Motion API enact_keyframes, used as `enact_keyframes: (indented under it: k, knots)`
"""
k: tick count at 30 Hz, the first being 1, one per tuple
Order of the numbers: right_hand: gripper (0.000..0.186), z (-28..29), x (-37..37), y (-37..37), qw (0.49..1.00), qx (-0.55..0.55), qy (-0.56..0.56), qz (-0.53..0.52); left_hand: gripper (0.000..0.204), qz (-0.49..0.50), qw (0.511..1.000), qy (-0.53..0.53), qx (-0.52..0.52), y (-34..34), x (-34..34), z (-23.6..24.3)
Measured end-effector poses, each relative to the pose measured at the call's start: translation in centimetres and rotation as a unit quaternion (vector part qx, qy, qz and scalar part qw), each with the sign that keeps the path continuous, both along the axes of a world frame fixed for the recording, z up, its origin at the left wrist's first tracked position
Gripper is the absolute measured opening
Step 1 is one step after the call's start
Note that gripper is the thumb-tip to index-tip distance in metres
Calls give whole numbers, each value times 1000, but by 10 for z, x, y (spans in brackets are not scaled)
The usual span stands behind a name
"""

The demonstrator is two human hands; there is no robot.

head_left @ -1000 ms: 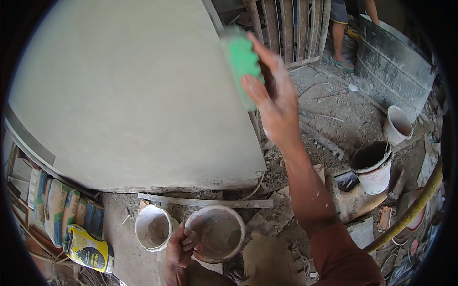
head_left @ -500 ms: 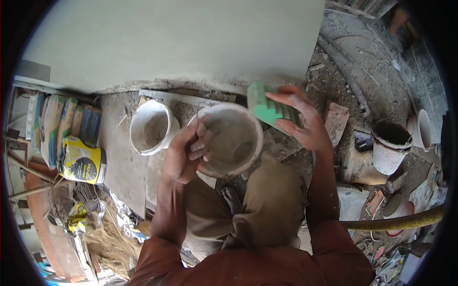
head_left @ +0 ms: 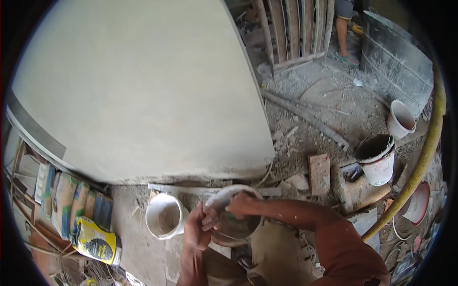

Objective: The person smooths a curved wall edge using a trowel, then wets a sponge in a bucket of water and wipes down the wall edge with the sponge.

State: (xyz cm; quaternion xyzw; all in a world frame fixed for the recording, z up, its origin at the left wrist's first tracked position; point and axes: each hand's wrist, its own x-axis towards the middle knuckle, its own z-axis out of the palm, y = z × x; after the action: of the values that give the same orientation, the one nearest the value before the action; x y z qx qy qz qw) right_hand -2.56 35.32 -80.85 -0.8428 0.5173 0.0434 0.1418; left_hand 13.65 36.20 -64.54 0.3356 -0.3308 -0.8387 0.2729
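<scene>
My left hand [head_left: 200, 225] is at the near left rim of a round, pale basin [head_left: 255, 190], fingers curled in and pressed together. Whatever they hold is too small to make out. Over the basin, my right hand [head_left: 242, 206] reaches in from the right with its fingers closed, back of the hand upward. A dull greenish patch shows in the murky basin under that hand, but the green ridged block seen before is not plainly visible. To the left of the basin stands a white bucket [head_left: 180, 209] with grey residue inside.
A large pale wall panel [head_left: 143, 95] rises ahead. Bagged materials [head_left: 67, 200] and a yellow-black sack [head_left: 95, 240] stand left. To the right are a brick [head_left: 319, 174], a dirty bucket [head_left: 379, 169] and a yellow hose [head_left: 415, 178]. Another person's leg [head_left: 342, 35] shows far back.
My right hand has come down leftward from beside the basin to inside it, and the green block has gone out of clear sight. The view has tilted up and turned right.
</scene>
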Motion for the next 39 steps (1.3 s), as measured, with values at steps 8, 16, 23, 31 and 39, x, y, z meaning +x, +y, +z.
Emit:
enact_keyframes:
  k: [8, 16, 23, 31, 39]
  knots:
    - [44, 23, -19, 13, 985, -148, -85, 15, 42, -12, 1000, 19, 16, -15, 10, -6]
    - [65, 162, -133, 77, 768, -242, -584, -98, 44, 44, 999, 2, 18, -28, 30, -13]
    - [68, 272, -197, 59, 450, -489, -741, -98, 37, 37, 999, 14, 32, -34, 27, -27]
    - [57, 430, -206, 0, 545, -540, -640, -36, 36, 51, 997, 16, 59, -33, 32, -25]
    - [55, 305, -201, -6, 557, -519, -634, -133, 38, 45, 998, 7, 45, -31, 32, -19]
